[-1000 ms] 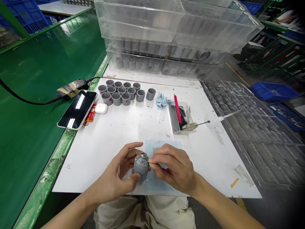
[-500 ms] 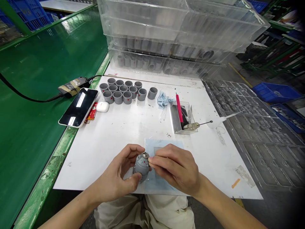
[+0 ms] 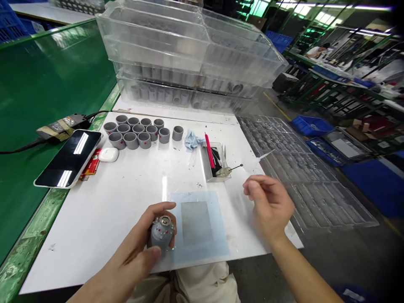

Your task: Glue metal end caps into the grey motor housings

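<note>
left fingers [image 3: 160, 208] curled around grey red-dotted canister [image 3: 162, 232] | left hand [image 3: 132, 240] holds it low, just beside pale blue mat [image 3: 219, 235] | right fingers [image 3: 255, 185] loosely bent, empty | right hand [image 3: 271, 206] raised over white worktop [image 3: 94, 219] edge, near clear plastic tray [image 3: 315, 202]

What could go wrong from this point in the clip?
The left hand alone grips the round grey part close to the near edge of the white board, so a slip could send it rolling off onto the floor. The open right hand hangs near the thin-shafted tool jutting from the small clear box, and a careless reach could knock it.
</note>
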`<control>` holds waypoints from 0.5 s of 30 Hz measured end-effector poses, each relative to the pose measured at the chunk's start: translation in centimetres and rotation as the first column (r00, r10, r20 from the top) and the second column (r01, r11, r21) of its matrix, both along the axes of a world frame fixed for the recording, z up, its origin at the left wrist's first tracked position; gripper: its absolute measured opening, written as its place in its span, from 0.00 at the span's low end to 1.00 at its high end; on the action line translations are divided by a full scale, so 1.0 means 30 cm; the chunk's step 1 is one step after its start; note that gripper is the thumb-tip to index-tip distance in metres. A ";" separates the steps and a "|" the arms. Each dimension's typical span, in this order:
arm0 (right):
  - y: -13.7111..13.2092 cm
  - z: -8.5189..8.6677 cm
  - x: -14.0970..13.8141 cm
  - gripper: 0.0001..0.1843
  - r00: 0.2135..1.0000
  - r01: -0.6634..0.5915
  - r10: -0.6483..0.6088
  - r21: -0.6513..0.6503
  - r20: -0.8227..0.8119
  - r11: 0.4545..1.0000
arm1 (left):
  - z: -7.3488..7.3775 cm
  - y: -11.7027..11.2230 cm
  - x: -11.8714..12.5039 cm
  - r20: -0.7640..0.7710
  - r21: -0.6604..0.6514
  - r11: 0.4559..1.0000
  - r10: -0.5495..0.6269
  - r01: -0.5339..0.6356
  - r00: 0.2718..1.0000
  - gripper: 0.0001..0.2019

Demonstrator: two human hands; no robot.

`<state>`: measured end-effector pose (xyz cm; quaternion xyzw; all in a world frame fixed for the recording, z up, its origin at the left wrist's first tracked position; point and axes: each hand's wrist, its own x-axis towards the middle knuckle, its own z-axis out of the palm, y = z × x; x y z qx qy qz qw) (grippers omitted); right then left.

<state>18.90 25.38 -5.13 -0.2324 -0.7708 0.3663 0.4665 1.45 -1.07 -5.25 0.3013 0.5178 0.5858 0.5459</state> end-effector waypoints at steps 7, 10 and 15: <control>0.075 0.039 -0.054 0.09 0.964 0.061 -0.046 -0.050 0.263 0.997 | -0.064 0.066 0.004 -0.168 0.122 0.992 0.002 0.019 0.986 0.18; 0.083 0.060 -0.070 0.04 0.979 0.151 -0.155 0.039 0.132 0.988 | -0.068 0.069 -0.004 -0.146 0.132 0.991 0.014 0.005 0.989 0.16; 0.083 0.061 -0.070 0.04 0.959 0.108 -0.156 0.200 0.239 0.974 | -0.058 0.071 -0.005 -0.142 0.134 0.991 0.001 0.019 0.990 0.16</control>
